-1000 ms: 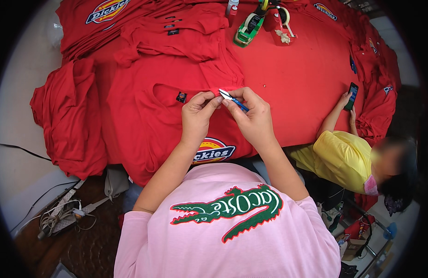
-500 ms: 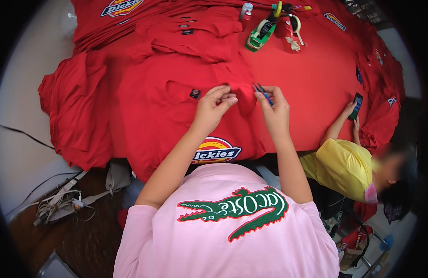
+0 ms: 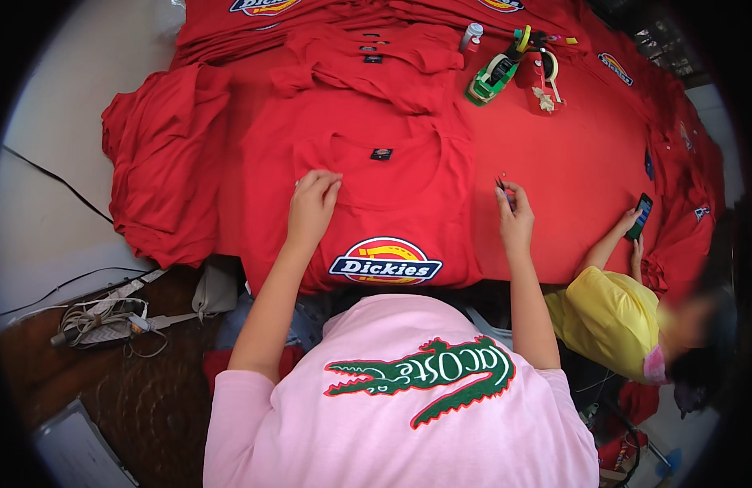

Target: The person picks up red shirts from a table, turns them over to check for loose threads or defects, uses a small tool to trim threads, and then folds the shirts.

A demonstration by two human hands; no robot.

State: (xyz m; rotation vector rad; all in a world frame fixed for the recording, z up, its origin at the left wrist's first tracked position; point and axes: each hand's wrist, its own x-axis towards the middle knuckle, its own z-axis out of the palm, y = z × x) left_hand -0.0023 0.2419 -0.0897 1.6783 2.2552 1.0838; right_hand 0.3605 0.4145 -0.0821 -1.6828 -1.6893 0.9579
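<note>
Laid out in front of me is a red T-shirt (image 3: 311, 215) with a small black neck label and a large printed logo on its chest. At the left edge of its neckline, my left hand (image 3: 314, 207) has its fingers pinched together on the cloth. My right hand (image 3: 516, 220) is over the red tabletop, to the right of the shirt. It is closed around small blue-handled thread snips (image 3: 510, 198), whose dark tips point up and away. The fingers partly cover the snips.
Folded red shirts (image 3: 368, 81) lie beyond, and a crumpled red pile (image 3: 164, 163) sits at left. At the back right stand a green tape dispenser (image 3: 491, 79) and a small can (image 3: 472, 37). On the right, another person (image 3: 603, 313) in yellow holds a phone (image 3: 641, 213).
My left hand has moved left and my right hand a little right, so they are farther apart. The bunched neckline of the T-shirt now lies spread flat. The view has shifted slightly.
</note>
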